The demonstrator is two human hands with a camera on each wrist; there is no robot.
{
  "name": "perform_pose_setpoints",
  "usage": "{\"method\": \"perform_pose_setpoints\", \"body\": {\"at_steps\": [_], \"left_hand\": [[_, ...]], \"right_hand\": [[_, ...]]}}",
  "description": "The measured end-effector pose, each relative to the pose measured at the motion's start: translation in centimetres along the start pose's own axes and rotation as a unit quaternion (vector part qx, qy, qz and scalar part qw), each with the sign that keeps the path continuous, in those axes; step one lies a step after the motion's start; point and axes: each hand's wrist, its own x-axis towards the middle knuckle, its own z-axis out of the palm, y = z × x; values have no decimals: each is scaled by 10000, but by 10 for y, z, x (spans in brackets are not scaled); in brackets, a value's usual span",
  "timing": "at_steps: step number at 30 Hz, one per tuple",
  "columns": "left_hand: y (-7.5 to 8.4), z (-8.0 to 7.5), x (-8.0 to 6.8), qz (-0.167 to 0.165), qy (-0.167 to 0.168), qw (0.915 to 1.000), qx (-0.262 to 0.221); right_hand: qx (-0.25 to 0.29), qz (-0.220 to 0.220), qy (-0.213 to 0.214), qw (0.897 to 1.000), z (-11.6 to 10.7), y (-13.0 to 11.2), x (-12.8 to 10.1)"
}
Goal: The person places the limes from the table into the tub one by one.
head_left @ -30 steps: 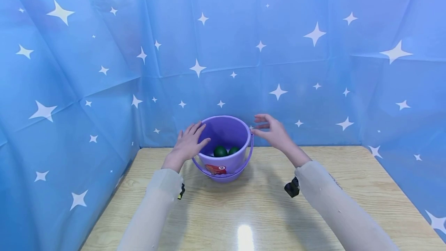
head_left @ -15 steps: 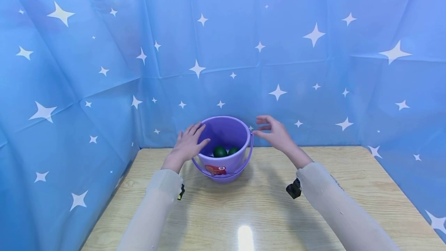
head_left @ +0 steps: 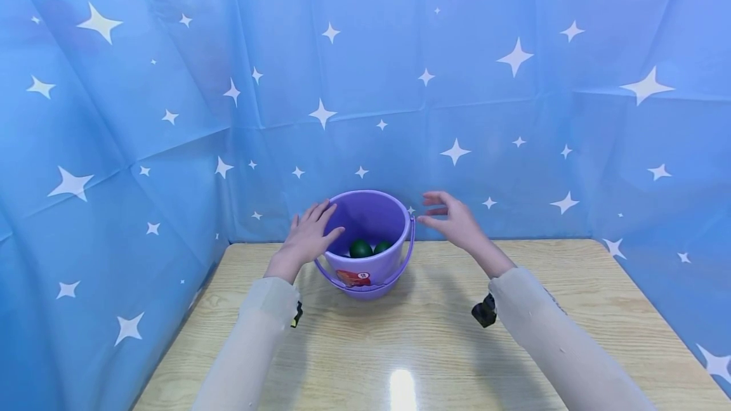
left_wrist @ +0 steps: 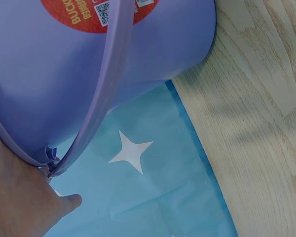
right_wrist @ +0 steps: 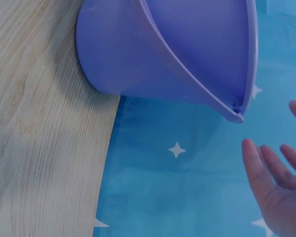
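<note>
A purple bucket (head_left: 388, 265) stands upright at the far edge of the table, its handle (head_left: 407, 259) hanging down across the front above a red label (head_left: 353, 277). Inside lie two dark green round things (head_left: 360, 248). At the bucket's left rim is my left hand (head_left: 306, 240), fingers extended and spread along it; in the left wrist view that hand (left_wrist: 19, 197) sits right at the handle's joint. My right hand (head_left: 457, 224) hovers just right of the rim, fingers loosely bent. A gap separates it from the bucket (right_wrist: 113, 54) in the right wrist view.
The wood-grain table (head_left: 365, 347) extends in front of the bucket and to both sides. A blue cloth (head_left: 365, 81) with white stars hangs close behind the bucket and along both sides. Dark devices, such as the right one (head_left: 484, 311), sit at the wrists.
My right hand has drifted slightly right, away from the bucket's rim. The left hand and the bucket stay in place.
</note>
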Motion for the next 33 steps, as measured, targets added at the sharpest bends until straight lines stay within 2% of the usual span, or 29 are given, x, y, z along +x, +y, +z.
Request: {"method": "perform_pose_setpoints", "body": {"at_steps": [22, 33], "left_hand": [[2, -1, -1, -8, 31, 10000, -55], [3, -1, -1, -46, 29, 10000, -65]], "right_hand": [[-36, 0, -13, 10000, -4, 12, -8], [-72, 143, 24, 9999, -7, 20, -12]]}}
